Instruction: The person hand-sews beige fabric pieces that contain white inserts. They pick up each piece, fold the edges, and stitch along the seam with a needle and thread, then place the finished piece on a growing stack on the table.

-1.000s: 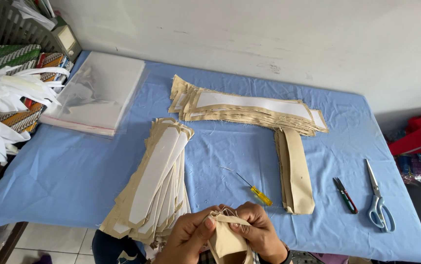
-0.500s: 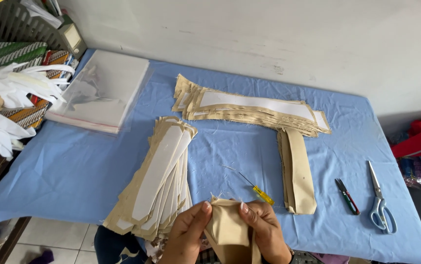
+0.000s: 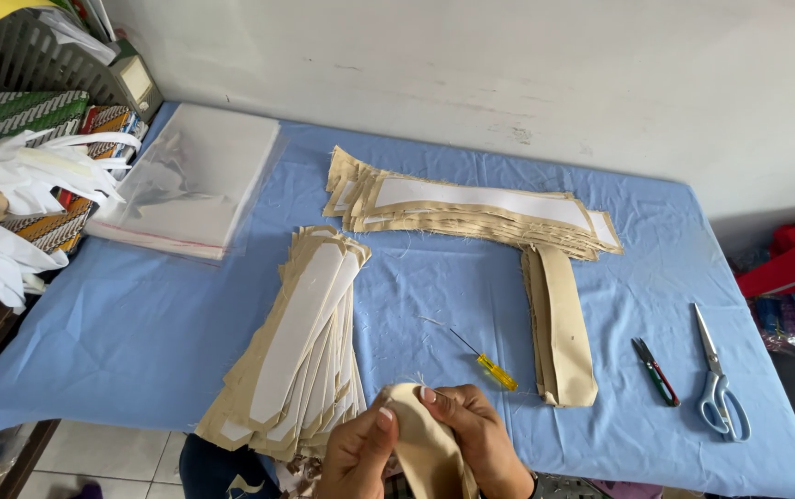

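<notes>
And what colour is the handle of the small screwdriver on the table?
Yellow: the screwdriver handle shows clearly in the head view.

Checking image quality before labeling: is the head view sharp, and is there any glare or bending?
Head view: even, soft light with faint shadows; mild glare on the clear plastic bags; table edges bow slightly from the wide lens; the scissors are crisp; both hands are cropped at the bottom.

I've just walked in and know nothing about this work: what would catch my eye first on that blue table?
At the near edge, the left hand and right hand pinch a beige fabric piece between them. Just left of them lies a fanned stack of beige strips with white centres, and a similar long stack stretches along the far side. On the blue tablecloth, at the right, lie pale-blue-handled scissors.
</notes>
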